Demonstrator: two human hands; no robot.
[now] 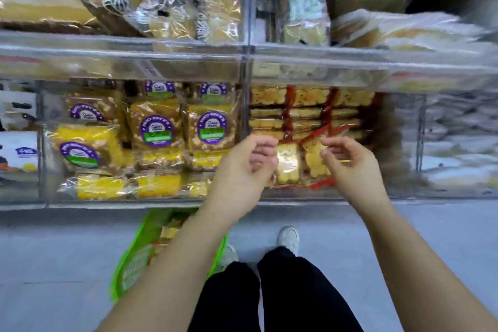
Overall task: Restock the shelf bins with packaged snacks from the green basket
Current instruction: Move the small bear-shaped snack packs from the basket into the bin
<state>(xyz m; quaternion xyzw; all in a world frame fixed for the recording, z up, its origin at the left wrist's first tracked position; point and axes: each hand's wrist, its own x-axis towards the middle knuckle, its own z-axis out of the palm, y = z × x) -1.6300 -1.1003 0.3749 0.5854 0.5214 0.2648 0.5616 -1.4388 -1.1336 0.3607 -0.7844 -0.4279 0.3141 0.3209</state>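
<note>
My left hand [246,166] and my right hand [349,167] hover in front of the lower right shelf bin [323,197]. Their fingers are loosely curled and apart. Between them stand two clear biscuit packets [288,163] with red ends, at the front of the bin. My fingertips reach the packets' edges, and no firm grip shows. Behind them, more biscuit packets [307,113] lie stacked in rows. The green basket [134,261] sits on the floor below left, partly hidden by my left forearm, with some snacks [168,232] inside.
The lower left bin [140,201] holds yellow and brown snack bags with purple labels [156,129]. Upper bins [242,48] hold clear-wrapped cakes. A blurred white stack [404,29] lies at upper right. My legs and shoes [289,236] stand on grey floor close to the shelf.
</note>
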